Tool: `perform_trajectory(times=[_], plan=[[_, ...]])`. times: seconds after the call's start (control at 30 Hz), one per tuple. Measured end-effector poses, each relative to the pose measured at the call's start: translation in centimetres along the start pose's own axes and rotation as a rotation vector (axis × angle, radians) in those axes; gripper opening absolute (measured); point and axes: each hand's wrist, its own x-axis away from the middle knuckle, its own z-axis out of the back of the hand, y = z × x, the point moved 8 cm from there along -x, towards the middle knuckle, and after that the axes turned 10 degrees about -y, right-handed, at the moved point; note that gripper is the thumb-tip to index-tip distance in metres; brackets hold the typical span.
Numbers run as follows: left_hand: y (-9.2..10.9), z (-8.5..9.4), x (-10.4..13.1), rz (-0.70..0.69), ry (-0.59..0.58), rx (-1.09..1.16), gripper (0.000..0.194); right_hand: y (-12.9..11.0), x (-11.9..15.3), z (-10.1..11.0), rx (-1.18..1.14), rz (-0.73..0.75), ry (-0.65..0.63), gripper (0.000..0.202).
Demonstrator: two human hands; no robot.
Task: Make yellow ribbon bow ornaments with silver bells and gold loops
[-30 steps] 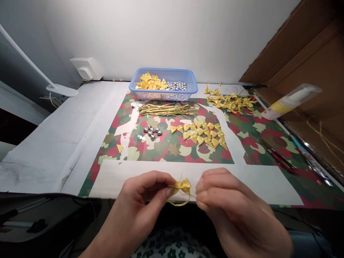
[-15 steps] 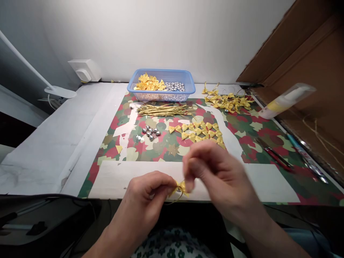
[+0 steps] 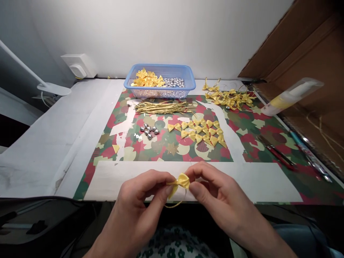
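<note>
My left hand (image 3: pixel 142 202) pinches one side of a yellow ribbon bow (image 3: pixel 183 180) between thumb and forefinger, low over the front edge of the table. A thin gold cord (image 3: pixel 174 205) hangs from the bow in a loop. On the other side, my right hand (image 3: pixel 217 195) closes thumb and forefinger at the bow's right loop. Beyond the hands lie rows of yellow bows (image 3: pixel 199 139) and a small heap of silver bells (image 3: pixel 149 131). Gold cords (image 3: pixel 161 107) lie in a bundle farther back.
A blue basket (image 3: pixel 161 94) with bows and bells stands by the wall. Bows with cords attached (image 3: pixel 231 98) are piled at back right, beside a clear-capped bottle (image 3: pixel 279 104). Red-handled scissors or pliers (image 3: pixel 278 154) and pens (image 3: pixel 309 154) lie on the right. A lamp base (image 3: pixel 55 89) sits left.
My right hand, blurred before and raised above the bow, has come down to the bow's right side. The bow has turned up and shows its face. The view has shifted slightly.
</note>
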Motion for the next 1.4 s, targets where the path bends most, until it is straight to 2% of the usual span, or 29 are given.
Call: perform_trajectory(times=[0.2, 0.33, 0.43, 0.6, 0.77, 0.87, 1.1, 1.23, 1.4], plan=[[-0.4, -0.5, -0.1, 0.036, -0.016, 0.029, 0.011, 0.7, -0.1, -0.7, 0.022, -0.048, -0.002, 0.022], [-1.0, -1.1, -0.3, 0.077, -0.107, 0.123, 0.010, 0.5, -0.3, -0.8, -0.007, -0.045, 0.019, 0.024], [-1.3, -1.3, -0.5, 0.094, -0.147, 0.111, 0.012, 0.4, -0.5, -0.9, 0.001, -0.045, 0.032, 0.025], [-1.5, -0.8, -0.7, 0.099, -0.112, 0.071, 0.007, 0.0, 0.0, -0.3, 0.068, -0.007, 0.082, 0.021], [-1.2, -0.3, -0.8, 0.053, -0.051, 0.024, 0.007, -1.6, 0.9, -0.5, 0.257, 0.071, 0.100, 0.004], [-1.0, -0.5, -0.8, 0.022, -0.046, 0.020, 0.008, -2.5, 1.0, -0.8, 0.318, 0.142, 0.108, 0.014], [-1.2, -1.2, -0.3, 0.050, -0.153, 0.164, 0.011, -1.7, 0.4, -1.1, 0.243, 0.075, 0.065, 0.021], [-1.2, -1.3, -0.4, 0.084, -0.186, 0.149, 0.007, -0.9, 0.3, -1.3, 0.182, 0.030, 0.049, 0.020], [-1.3, -1.2, -0.7, 0.136, -0.200, 0.137, 0.014, -1.9, 0.6, 0.2, 0.184, 0.099, 0.087, 0.013]])
